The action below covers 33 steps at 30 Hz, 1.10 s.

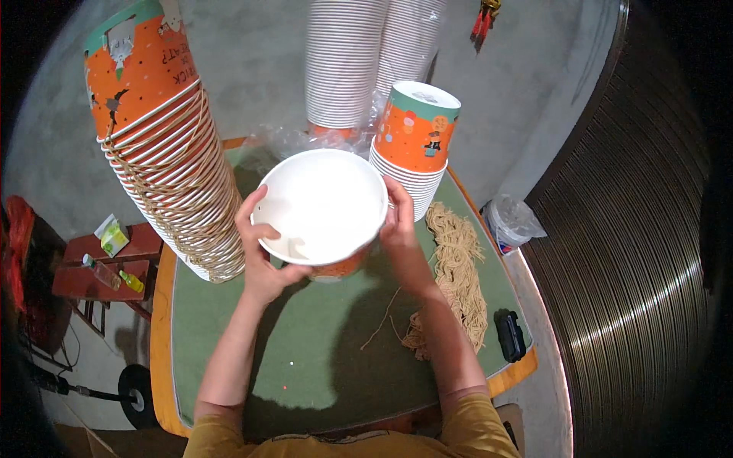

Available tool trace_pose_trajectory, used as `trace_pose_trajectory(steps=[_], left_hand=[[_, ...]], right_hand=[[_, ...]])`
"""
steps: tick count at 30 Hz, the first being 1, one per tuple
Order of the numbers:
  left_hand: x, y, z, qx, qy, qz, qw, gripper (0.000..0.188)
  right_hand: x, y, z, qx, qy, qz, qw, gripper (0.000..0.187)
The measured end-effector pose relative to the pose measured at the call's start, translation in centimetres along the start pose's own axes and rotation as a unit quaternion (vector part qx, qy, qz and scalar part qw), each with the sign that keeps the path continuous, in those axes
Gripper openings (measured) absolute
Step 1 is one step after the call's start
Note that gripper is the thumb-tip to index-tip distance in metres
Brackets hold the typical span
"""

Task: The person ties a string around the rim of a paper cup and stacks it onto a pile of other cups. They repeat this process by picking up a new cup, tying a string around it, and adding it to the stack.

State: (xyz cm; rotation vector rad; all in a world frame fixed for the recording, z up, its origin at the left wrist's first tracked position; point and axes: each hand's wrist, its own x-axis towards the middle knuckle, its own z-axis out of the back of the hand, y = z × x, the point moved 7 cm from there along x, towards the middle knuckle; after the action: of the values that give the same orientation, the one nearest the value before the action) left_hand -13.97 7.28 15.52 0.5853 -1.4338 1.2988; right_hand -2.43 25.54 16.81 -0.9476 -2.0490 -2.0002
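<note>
A round paper bucket (321, 202), white inside and orange outside, is held above the green tabletop with its mouth tilted toward me. My left hand (266, 256) is closed on its left rim, thumb along the near edge and fingers curled over the side. At the right rim, my right hand (401, 225) grips the same bucket; a small light loop shows by its fingers. Beside my right forearm lies a thick bundle of beige cord (458, 267), with loose strands trailing left. Upside-down orange and green buckets (412, 137) are stacked just beyond my right hand.
A tall stack of orange buckets (141, 88) with cord handles leans at left. White-rimmed stacks (343, 69) in plastic stand at the back. A black case (510, 336) sits near the table's right edge. A bench (99, 278) holds bottles; a lidless-looking white pail (505, 225) stands right.
</note>
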Motion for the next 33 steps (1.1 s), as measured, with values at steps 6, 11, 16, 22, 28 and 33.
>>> trace_pose_trajectory(steps=[6, 11, 16, 22, 28, 33], left_hand=[[-1.1, -2.8, -1.1, 0.077, 0.01, -0.157, 0.984, 0.075], [-0.1, -3.1, -0.7, 0.054, -0.053, -0.147, 0.986, 0.089], [-4.1, 0.6, 0.0, 0.124, -0.091, -0.109, 0.982, 0.086], [-4.0, 3.3, -1.1, -0.419, -0.052, 0.205, 0.883, 0.083], [-3.2, 1.8, 0.2, -0.343, -0.049, 0.255, 0.903, 0.072], [0.2, -3.2, 0.9, 0.061, 0.051, -0.16, 0.984, 0.055]], right_hand=[[-0.5, 1.4, -0.5, -0.055, -0.024, -0.017, 0.998, 0.089], [-1.1, 2.8, -1.3, -0.089, 0.01, 0.036, 0.995, 0.084], [-1.8, 4.9, -2.8, -0.134, 0.029, 0.088, 0.987, 0.084], [-2.3, 5.8, -3.0, -0.217, 0.048, 0.158, 0.962, 0.084], [-2.1, 6.5, -2.5, -0.159, 0.03, 0.149, 0.976, 0.073], [-0.8, 4.9, 1.0, -0.036, -0.09, 0.003, 0.995, 0.079]])
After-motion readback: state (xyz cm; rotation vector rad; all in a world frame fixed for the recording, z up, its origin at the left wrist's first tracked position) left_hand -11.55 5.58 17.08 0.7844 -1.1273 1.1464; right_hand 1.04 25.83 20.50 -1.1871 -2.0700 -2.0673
